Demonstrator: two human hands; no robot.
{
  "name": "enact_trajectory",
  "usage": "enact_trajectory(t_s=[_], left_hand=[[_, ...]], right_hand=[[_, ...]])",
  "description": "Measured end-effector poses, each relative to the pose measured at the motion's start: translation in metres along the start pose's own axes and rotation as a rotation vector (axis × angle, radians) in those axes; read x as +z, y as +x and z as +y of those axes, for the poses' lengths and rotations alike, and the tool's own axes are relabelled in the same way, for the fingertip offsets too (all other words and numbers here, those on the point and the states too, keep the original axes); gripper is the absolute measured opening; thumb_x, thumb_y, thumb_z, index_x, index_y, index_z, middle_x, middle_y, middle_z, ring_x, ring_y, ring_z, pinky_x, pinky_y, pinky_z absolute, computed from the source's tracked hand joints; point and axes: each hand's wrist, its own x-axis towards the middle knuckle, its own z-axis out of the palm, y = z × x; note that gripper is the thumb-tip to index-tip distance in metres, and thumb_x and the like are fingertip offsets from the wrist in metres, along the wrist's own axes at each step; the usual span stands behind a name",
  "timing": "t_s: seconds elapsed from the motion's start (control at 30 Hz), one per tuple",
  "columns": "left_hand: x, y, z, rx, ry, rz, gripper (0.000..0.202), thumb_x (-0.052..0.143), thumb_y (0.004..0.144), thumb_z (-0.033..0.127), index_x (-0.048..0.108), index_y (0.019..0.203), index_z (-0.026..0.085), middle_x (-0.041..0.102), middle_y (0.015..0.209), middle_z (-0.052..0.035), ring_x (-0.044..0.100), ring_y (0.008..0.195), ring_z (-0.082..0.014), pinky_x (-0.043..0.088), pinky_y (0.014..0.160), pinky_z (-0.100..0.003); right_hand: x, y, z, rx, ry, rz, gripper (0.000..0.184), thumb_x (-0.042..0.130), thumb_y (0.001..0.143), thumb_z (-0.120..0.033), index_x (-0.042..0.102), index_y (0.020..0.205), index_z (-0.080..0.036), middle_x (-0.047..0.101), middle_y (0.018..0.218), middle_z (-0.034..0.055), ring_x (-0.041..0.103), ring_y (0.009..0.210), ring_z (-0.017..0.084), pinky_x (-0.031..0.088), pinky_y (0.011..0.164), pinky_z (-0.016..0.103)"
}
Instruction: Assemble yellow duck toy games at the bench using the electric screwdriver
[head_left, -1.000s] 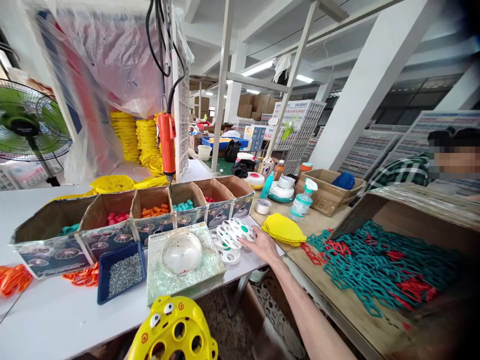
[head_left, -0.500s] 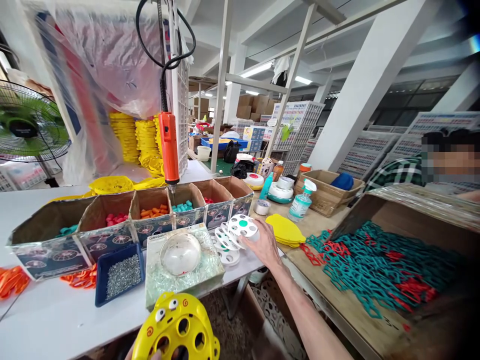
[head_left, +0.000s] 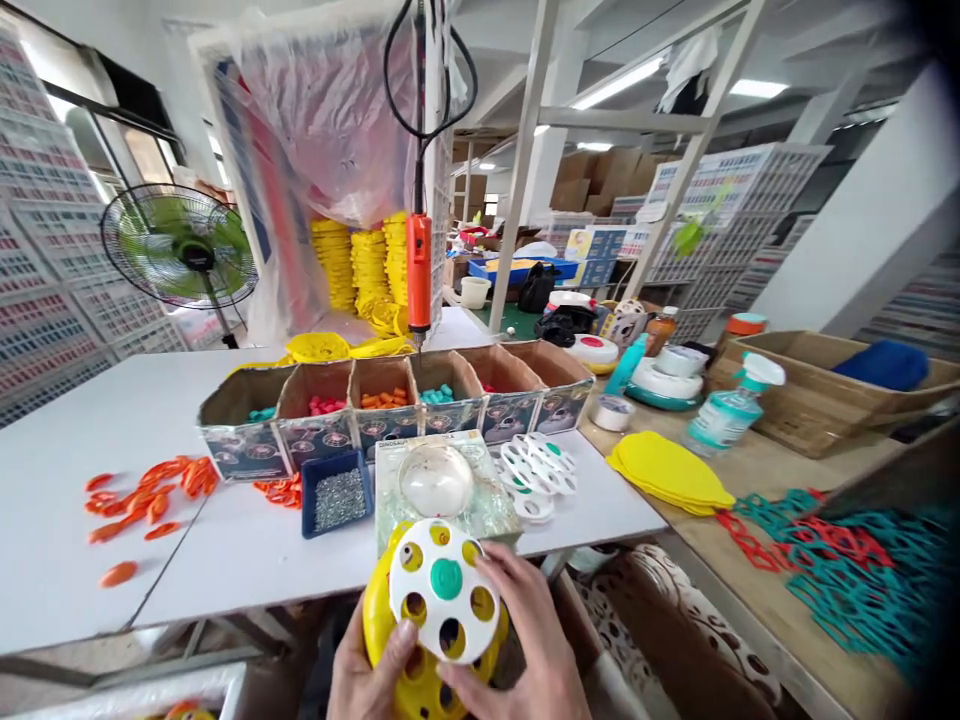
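Observation:
My left hand [head_left: 375, 655] grips the yellow plastic shell [head_left: 379, 600] from its left side, thumb over the front edge. Over the shell's face lies a round white disc [head_left: 427, 640] with a ring of holes and a green centre. My right hand [head_left: 536, 640] pinches this disc at its right edge. The disc covers most of the shell, so the eyes on the shell are largely hidden. Just beyond stands a box [head_left: 390, 480] with a clear round dome [head_left: 435, 480] on top. More white discs [head_left: 536, 475] lie to the right of it.
A divided cardboard bin [head_left: 247, 455] holds coloured pieces. An orange electric screwdriver [head_left: 418, 270] hangs above it. A blue tray [head_left: 306, 500] contains screws. Orange parts [head_left: 150, 500] lie at left. Yellow sheets [head_left: 667, 475], a spray bottle [head_left: 727, 410] and teal and red pieces [head_left: 847, 590] are at right.
My right hand has taken a white disc from the pile and brought it onto the yellow shell. The shell has moved up and right in view; the camera has turned left.

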Motion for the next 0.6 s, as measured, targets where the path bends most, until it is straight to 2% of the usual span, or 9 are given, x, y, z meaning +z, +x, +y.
enact_trajectory(t_s=[0.07,0.17,0.27,0.33,0.4,0.5,0.53,0.6], left_hand=[[0.000,-0.002,0.004,0.003,-0.017,0.003,0.091,0.099,0.048,0.045,0.065,0.128,0.019,0.083,0.100,-0.0107,0.078,0.094,-0.0345,0.062,0.079,-0.038],[-0.001,-0.009,0.018,-0.048,0.045,-0.056,0.082,0.097,0.054,0.044,0.067,0.126,0.020,0.083,0.098,-0.0112,0.078,0.089,-0.0341,0.063,0.077,-0.040],[-0.002,-0.015,0.032,-0.039,0.182,-0.198,0.068,0.094,0.060,0.043,0.070,0.119,0.019,0.083,0.100,-0.0116,0.078,0.087,-0.0316,0.063,0.075,-0.037],[-0.004,-0.016,0.036,-0.029,0.264,-0.296,0.060,0.092,0.064,0.044,0.072,0.115,0.018,0.083,0.100,-0.0111,0.077,0.084,-0.0286,0.062,0.073,-0.034],[-0.007,-0.014,0.037,-0.023,0.305,-0.348,0.057,0.092,0.065,0.044,0.073,0.112,0.018,0.083,0.097,-0.0097,0.076,0.079,-0.0251,0.060,0.071,-0.031],[-0.013,-0.011,0.035,-0.032,0.253,-0.352,0.060,0.092,0.064,0.046,0.073,0.113,0.018,0.083,0.099,-0.0101,0.076,0.081,-0.0253,0.060,0.071,-0.030],[-0.015,-0.010,0.034,-0.053,0.212,-0.326,0.062,0.091,0.066,0.049,0.072,0.117,0.018,0.083,0.101,-0.0109,0.077,0.086,-0.0274,0.061,0.073,-0.032],[-0.018,-0.009,0.032,-0.089,0.140,-0.219,0.065,0.083,0.073,0.056,0.070,0.125,0.020,0.082,0.109,-0.0130,0.077,0.095,-0.0321,0.063,0.079,-0.038]], right_hand=[[0.005,-0.011,0.000,0.055,0.072,-0.036,0.077,0.081,0.078,-0.041,0.048,0.145,-0.026,0.056,0.145,0.0140,0.059,0.130,0.035,0.058,0.105,0.045],[-0.007,-0.007,0.002,0.226,0.204,-0.145,0.071,0.078,0.081,-0.045,0.050,0.145,-0.029,0.065,0.136,0.0098,0.068,0.114,0.028,0.062,0.094,0.035],[-0.027,0.018,-0.001,0.385,0.257,-0.306,0.055,0.068,0.090,-0.050,0.057,0.140,-0.031,0.072,0.119,0.0059,0.070,0.094,0.022,0.061,0.081,0.031],[-0.034,0.039,-0.003,0.386,0.289,-0.422,0.045,0.063,0.094,-0.052,0.063,0.133,-0.030,0.073,0.110,0.0046,0.066,0.085,0.020,0.057,0.075,0.030],[-0.036,0.056,-0.004,0.370,0.357,-0.515,0.035,0.062,0.094,-0.053,0.071,0.116,-0.027,0.072,0.097,0.0030,0.060,0.077,0.017,0.051,0.067,0.028],[-0.034,0.067,-0.002,0.476,0.548,-0.590,0.035,0.067,0.091,-0.055,0.070,0.086,-0.021,0.065,0.074,0.0000,0.055,0.069,0.014,0.042,0.061,0.025],[-0.034,0.067,-0.002,0.557,0.624,-0.570,0.037,0.068,0.090,-0.056,0.067,0.082,-0.020,0.063,0.068,-0.0013,0.053,0.064,0.012,0.040,0.058,0.024],[-0.033,0.062,-0.001,0.736,0.754,-0.463,0.040,0.070,0.088,-0.060,0.065,0.088,-0.020,0.061,0.065,-0.0034,0.049,0.056,0.009,0.035,0.052,0.021]])
